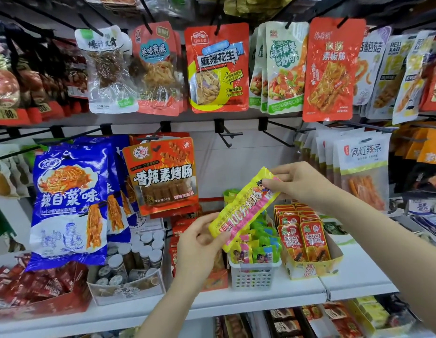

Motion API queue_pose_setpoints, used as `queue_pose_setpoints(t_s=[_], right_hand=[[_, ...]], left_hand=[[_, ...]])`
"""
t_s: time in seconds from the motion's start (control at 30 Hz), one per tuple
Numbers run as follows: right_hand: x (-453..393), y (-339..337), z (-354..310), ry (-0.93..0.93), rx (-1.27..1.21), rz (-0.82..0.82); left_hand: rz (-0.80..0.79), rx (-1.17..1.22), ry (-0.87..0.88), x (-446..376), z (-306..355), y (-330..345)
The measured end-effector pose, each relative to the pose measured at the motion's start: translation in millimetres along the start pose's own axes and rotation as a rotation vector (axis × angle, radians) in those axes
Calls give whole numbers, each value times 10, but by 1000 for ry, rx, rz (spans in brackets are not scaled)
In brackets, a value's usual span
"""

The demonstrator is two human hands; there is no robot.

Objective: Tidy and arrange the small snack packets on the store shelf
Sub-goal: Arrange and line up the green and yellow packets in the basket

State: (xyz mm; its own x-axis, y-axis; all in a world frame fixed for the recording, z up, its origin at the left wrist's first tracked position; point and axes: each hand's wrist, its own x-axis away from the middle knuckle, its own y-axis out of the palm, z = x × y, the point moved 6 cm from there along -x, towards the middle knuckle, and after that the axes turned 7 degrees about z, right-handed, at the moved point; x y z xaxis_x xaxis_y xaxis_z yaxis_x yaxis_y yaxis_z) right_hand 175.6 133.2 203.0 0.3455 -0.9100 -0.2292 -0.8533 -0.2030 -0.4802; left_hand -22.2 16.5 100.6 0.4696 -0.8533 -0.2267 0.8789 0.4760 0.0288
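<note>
A long yellow and pink snack packet is held slanted above the shelf, between both hands. My left hand pinches its lower left end. My right hand pinches its upper right end. Right below it stands a white perforated basket filled with several small pink, green and yellow packets.
An open yellow carton of red packets stands right of the basket. A clear box of small jars and a red box of sachets stand left. Hanging packets fill pegs above; two black pegs over the basket hang bare. The white shelf edge runs in front.
</note>
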Motion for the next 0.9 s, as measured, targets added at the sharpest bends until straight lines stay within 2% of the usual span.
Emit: queue_pose_setpoints(t_s=[0.07,0.17,0.27,0.33,0.47,0.6,0.7,0.8,0.9], right_hand=[[-69,-105,-55,-136,269,181],[-109,-159,-81,-257,270,356],[-117,-245,-20,-322,294,511],[-118,-278,68,-357,351,542],[-109,-317,234,-449,440,609],[-133,-301,356,-426,430,603],[-155,-283,391,-417,409,577],[-183,-312,442,-378,362,586],[-211,-297,523,-305,316,582]], left_hand=[[35,-105,73,-147,-36,-12],[95,-209,122,-415,-143,27],[-3,-508,119,-601,-365,199],[-108,-674,187,-634,-495,328],[-309,-791,311,-686,-678,642],[-493,-1000,391,-783,-845,969],[-430,-1089,479,-823,-897,920],[-314,-1052,597,-709,-899,739],[-276,-996,542,-654,-909,638]])
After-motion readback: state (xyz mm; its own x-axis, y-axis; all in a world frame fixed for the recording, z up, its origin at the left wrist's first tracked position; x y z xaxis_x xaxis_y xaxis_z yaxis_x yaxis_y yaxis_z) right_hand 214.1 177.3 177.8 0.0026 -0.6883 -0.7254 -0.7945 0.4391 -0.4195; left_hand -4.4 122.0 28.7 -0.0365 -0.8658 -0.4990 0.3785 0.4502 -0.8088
